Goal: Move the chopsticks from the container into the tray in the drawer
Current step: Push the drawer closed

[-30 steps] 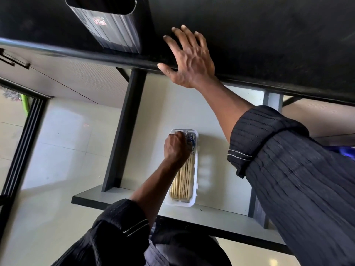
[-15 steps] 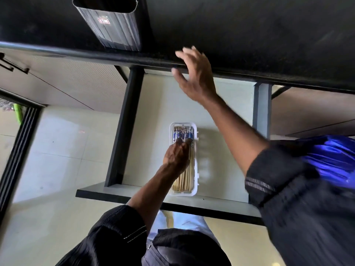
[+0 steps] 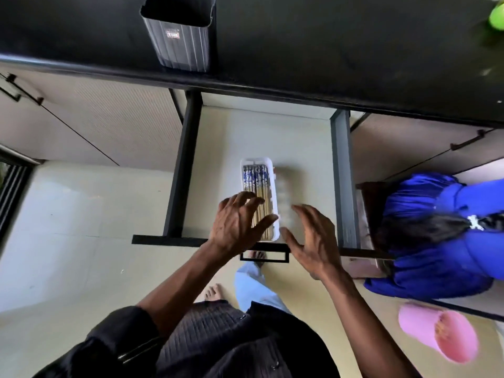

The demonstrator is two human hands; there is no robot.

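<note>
At centre frame, the drawer stands pulled out with the white tray on its floor. Chopsticks lie bundled inside the tray. At 11 o'clock, the container on the bench appears empty, though its interior is dark. Left hand is spread open over the tray's near end; right hand is open, holding nothing. Transfer appears complete; closing the drawer may remain.

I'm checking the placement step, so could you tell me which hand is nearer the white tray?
Left. The left hand overlaps the white tray's near end, fingers spread above the chopsticks; the right hand hovers open beside it.
</note>
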